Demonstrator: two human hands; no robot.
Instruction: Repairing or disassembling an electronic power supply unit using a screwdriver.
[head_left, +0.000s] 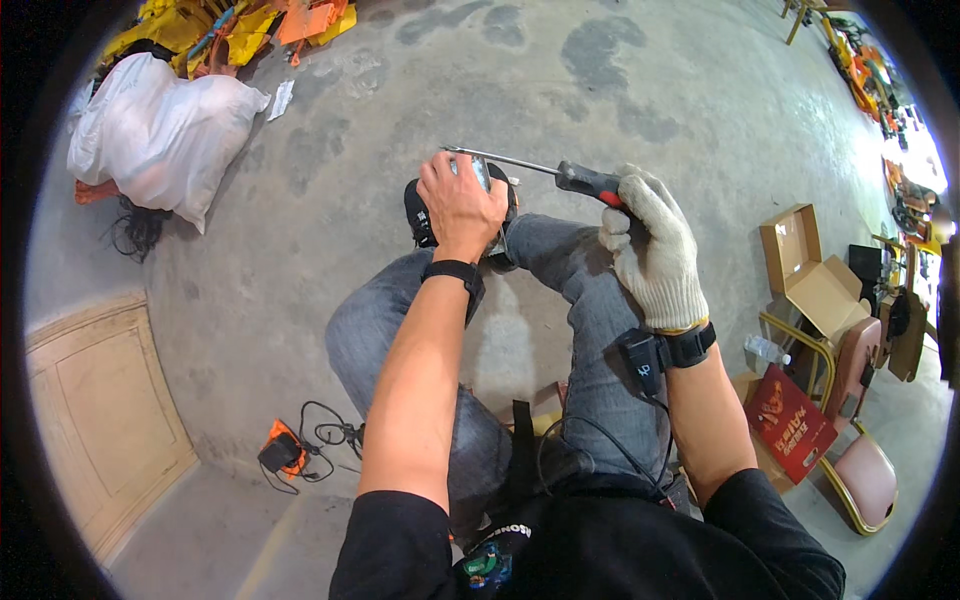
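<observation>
My bare left hand (459, 205) grips a small metal piece (478, 172) above my dark shoes (418, 212), most of it hidden by my fingers. My right hand (645, 240), in a white knitted glove, is closed on the dark handle with red trim of a screwdriver (585, 181). Its long shank reaches left over the piece and the fingers of my left hand; whether the tip touches them I cannot tell. My jeans-covered knees are under both arms, and a black device (643, 362) with a cable is strapped at my right wrist.
White sacks (160, 130) and orange and yellow parts (245, 30) lie upper left on the concrete floor (330, 130). Cables with a black adapter (280, 452) lie lower left, near a wooden panel (105, 420). Cardboard boxes (815, 290), chairs (860, 480) and a red box (790, 430) stand right.
</observation>
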